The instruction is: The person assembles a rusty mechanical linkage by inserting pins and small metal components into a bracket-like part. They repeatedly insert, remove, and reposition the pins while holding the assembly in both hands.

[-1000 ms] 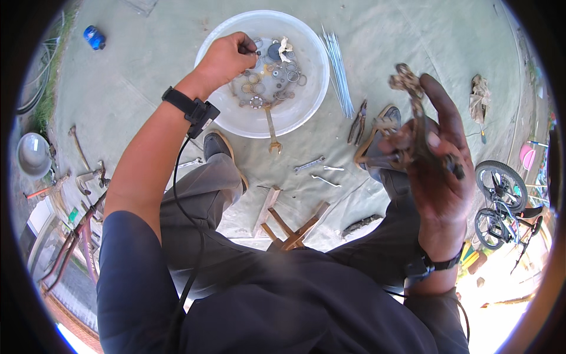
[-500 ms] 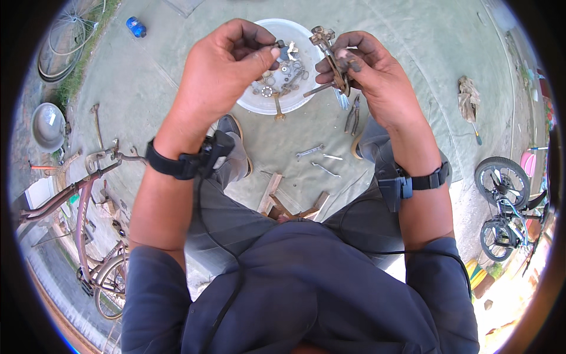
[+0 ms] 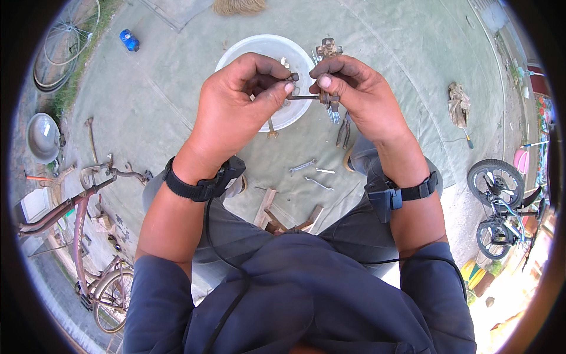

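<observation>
My left hand [image 3: 236, 109] pinches a small dark nut [image 3: 293, 76] between thumb and fingertips. Facing it, my right hand [image 3: 371, 100] grips a rusty metal bracket-like part [image 3: 328, 48] with a thin rod [image 3: 305, 97] sticking out toward the left. The rod's tip is close to my left fingers; whether it touches them I cannot tell. Fingers of both hands are blackened. Beneath the hands stands a round white basin [image 3: 298, 123], its small metal parts mostly hidden. A brassy spanner-like piece [image 3: 272, 131] lies over its near rim.
Pliers [image 3: 344, 133] and spanners [image 3: 303, 167] lie on the green ground sheet [image 3: 401, 59]. Wooden pieces [image 3: 268, 209] are between my legs. A rusty bicycle frame [image 3: 79, 236] and a grey bowl [image 3: 43, 137] are left; a small bicycle [image 3: 498, 206] and cloth [image 3: 458, 106] are right.
Both hands have come lower and closer together. My right hand has turned the metal part, so its rod now points toward the nut in my left hand. A broom head shows at the top.
</observation>
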Demonstrator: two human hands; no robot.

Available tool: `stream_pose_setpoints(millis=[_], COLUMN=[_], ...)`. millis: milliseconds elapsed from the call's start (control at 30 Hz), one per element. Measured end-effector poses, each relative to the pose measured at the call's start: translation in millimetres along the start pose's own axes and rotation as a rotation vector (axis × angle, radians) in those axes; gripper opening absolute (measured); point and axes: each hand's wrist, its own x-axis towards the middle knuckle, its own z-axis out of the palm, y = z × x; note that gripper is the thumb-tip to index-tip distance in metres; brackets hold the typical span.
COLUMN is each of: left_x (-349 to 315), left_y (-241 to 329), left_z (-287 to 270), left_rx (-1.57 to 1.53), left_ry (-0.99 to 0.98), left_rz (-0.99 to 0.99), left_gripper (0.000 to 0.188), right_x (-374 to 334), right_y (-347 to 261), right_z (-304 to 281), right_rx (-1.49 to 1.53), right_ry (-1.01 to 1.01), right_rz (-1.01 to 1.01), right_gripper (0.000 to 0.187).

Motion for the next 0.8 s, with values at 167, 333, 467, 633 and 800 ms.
stream_pose_setpoints(millis=[167,333,467,633,800], left_x=[-0.3,-0.7,-1.2,-2.3,-3.7], left_y=[-5.0,-7.1,-8.4,-5.4,1.0], left_z=[0.8,2.9,3.3,4.7,4.6], left_rx=[0.185,0.249,0.264,0.181,-0.05], left_ry=[-0.004,-0.017,-0.02,-0.036,-0.105], left_rz=[0.155,0.252,0.265,0.135,-0.142], left_gripper=[0.015,0.017,0.017,0.017,0.015], right_x=[2.3,-0.2,-2.2,-4.8,-5.8], right_y=[-2.3,0.0,2.8,1.5,-0.1], right_z=[8.7,12.8,15.0,15.4,15.2], right_rx=[0.05,0.054,0.016,0.029,-0.018], right_ry=[-0.005,-0.017,0.024,0.04,0.057], right_rz=[0.054,0.035,-0.029,-0.045,-0.084], right_gripper=[0.023,0.021,0.018,0.017,0.018])
